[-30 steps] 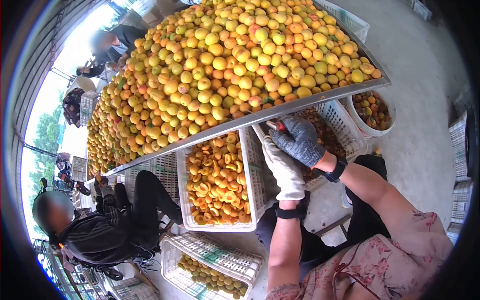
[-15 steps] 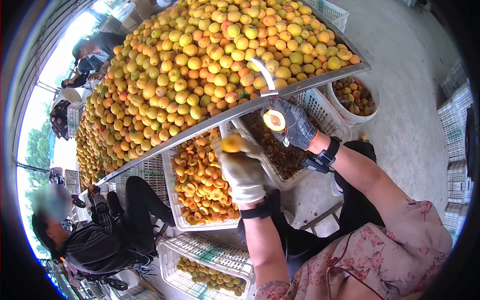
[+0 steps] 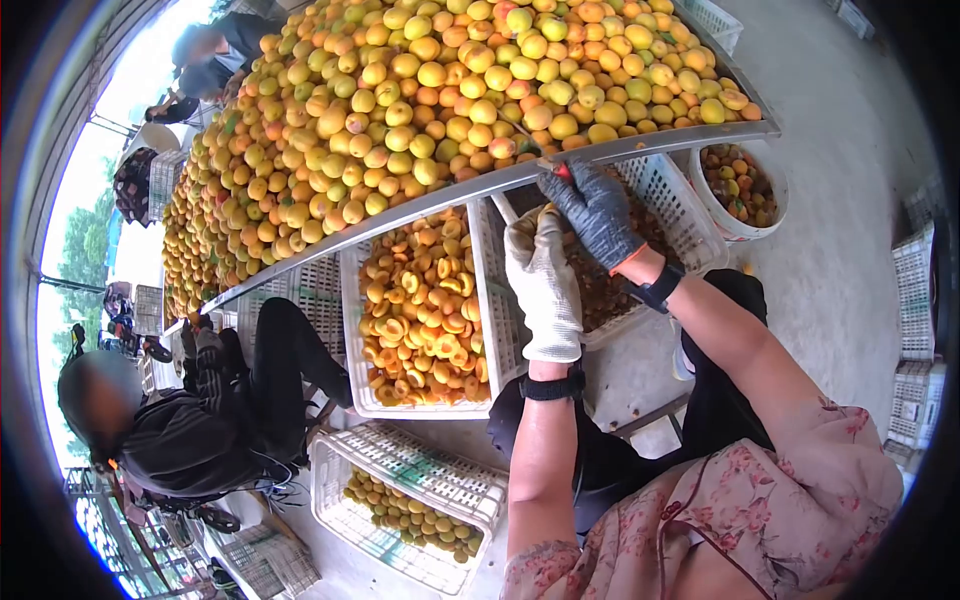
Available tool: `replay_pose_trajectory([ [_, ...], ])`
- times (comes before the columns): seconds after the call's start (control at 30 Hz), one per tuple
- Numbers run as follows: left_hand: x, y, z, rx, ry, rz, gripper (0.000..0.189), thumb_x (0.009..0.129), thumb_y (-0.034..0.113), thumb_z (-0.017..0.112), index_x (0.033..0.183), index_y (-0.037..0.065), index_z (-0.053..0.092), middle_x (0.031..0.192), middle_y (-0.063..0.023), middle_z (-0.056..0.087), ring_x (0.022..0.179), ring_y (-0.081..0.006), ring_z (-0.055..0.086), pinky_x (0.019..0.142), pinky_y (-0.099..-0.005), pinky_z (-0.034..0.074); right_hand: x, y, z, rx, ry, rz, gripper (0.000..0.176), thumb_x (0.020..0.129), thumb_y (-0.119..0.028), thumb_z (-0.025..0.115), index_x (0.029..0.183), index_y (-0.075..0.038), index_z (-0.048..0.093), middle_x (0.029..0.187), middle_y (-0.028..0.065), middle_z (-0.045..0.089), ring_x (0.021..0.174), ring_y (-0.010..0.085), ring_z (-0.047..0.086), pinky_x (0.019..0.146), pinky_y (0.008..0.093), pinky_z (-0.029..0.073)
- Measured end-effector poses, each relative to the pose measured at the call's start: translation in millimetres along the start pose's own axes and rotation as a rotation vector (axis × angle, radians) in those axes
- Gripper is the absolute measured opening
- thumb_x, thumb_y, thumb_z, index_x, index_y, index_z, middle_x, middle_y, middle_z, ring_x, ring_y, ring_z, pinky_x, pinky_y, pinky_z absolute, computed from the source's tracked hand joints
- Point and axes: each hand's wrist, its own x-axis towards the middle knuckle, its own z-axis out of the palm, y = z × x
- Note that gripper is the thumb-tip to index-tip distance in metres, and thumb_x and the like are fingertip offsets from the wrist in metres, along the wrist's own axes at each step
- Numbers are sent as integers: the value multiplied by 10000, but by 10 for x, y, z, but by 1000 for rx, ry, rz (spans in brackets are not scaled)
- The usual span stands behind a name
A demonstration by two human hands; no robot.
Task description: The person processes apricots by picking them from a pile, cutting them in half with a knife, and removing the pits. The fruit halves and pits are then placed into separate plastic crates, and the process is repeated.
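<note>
My left hand [image 3: 545, 285], in a white glove, is closed near the right hand, with a yellow-orange apricot [image 3: 547, 212] partly visible at its fingertips. Beside it, my right hand [image 3: 597, 215], in a grey glove, is closed round a knife [image 3: 563, 172]; a bit of red shows at the grip, and its thin blade is seen edge-on over the heap. Whole apricots [image 3: 400, 110] cover the metal-edged table. Below the table edge, a white crate [image 3: 420, 410] holds halved orange apricots [image 3: 425, 310]. Under my hands, another crate [image 3: 715, 250] holds small brown pieces.
A white bucket [image 3: 745, 235] of fruit stands at the right. A lower crate [image 3: 400, 560] holds greenish-yellow fruit. A person in dark clothes [image 3: 190, 430] sits at the left, another person [image 3: 225, 45] farther back. Stacked crates [image 3: 915, 300] line the right side.
My left hand has moved right, away from the crate of halves, to meet my right hand. The knife has turned edge-on, and the cut half at my right hand no longer shows.
</note>
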Motion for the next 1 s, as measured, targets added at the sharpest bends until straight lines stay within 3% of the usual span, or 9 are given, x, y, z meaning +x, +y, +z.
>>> replay_pose_trajectory([
  [0.07, 36, -58, -36, 12, 15, 22, 217, 950, 239, 507, 1004, 35, 558, 848, -21, 576, 704, -86, 517, 640, -224, 441, 37, 79, 37, -80, 10, -22, 295, 859, -324, 681, 897, -36, 633, 669, 92, 593, 631, 148, 562, 603, 348, 459],
  [0.13, 50, 74, -67, -291, 36, -257, 249, 910, 284, 553, 999, 52, 546, 802, -42, 563, 627, -128, 536, 549, -249, 444, 51, 194, 184, 540, 90, 85, 289, 856, -319, 683, 866, -39, 616, 643, 41, 575, 591, 164, 577, 547, 336, 449],
  [0.17, 134, -80, -171, -355, 25, -258, 300, 884, 343, 561, 1000, 68, 534, 775, -56, 544, 550, -158, 517, 464, -262, 412, 165, -327, -201, 911, -101, 547, 241, 868, -284, 667, 847, -57, 591, 634, 5, 555, 528, 139, 546, 480, 298, 418],
  [0.27, 116, 51, -110, -447, -106, -276, 378, 907, 345, 516, 1127, 39, 529, 787, -53, 547, 537, -125, 481, 442, -231, 348, 361, -491, -473, 1445, -204, 701, 156, 900, -243, 595, 861, -97, 554, 580, -19, 480, 456, 101, 471, 416, 247, 381],
  [0.6, -51, 51, 222, -476, -228, -346, 351, 975, 440, 415, 855, 123, 508, 639, 19, 489, 465, -132, 431, 414, -250, 334, 336, -416, -511, 1251, -110, 635, 244, 943, -315, 518, 791, -125, 498, 571, -38, 437, 430, 86, 428, 368, 238, 341],
  [0.7, -47, 32, 259, -486, -134, -406, 316, 973, 448, 411, 933, 161, 536, 685, 35, 527, 494, -95, 476, 410, -216, 375, 275, -393, -422, 1692, -60, 544, 255, 855, -115, 687, 1099, -75, 621, 764, -41, 608, 566, 14, 514, 464, 167, 372],
  [0.8, -40, -13, 279, -528, 2, -435, 313, 974, 441, 403, 1020, 162, 537, 762, 42, 571, 524, -93, 517, 401, -213, 396, 232, -530, -410, 1432, 79, 755, 299, 866, -116, 677, 1153, -67, 608, 839, -23, 632, 643, 22, 535, 528, 161, 396],
  [0.87, 5, -243, 72, -731, -251, -379, 366, 973, 431, 401, 1161, 138, 514, 961, -6, 610, 742, -138, 617, 577, -265, 524, 172, -391, -354, 1518, 24, 681, 280, 866, -116, 678, 1133, -66, 611, 845, -16, 638, 658, 30, 544, 548, 162, 410],
  [1.0, -45, -214, 283, -563, 27, -168, 468, 972, 417, 391, 1306, 92, 438, 1244, -115, 521, 1181, -235, 509, 1022, -426, 405, 178, -434, -261, 1506, 53, 645, 233, 872, -122, 666, 1093, -77, 607, 798, -31, 618, 622, 30, 539, 513, 167, 405],
])
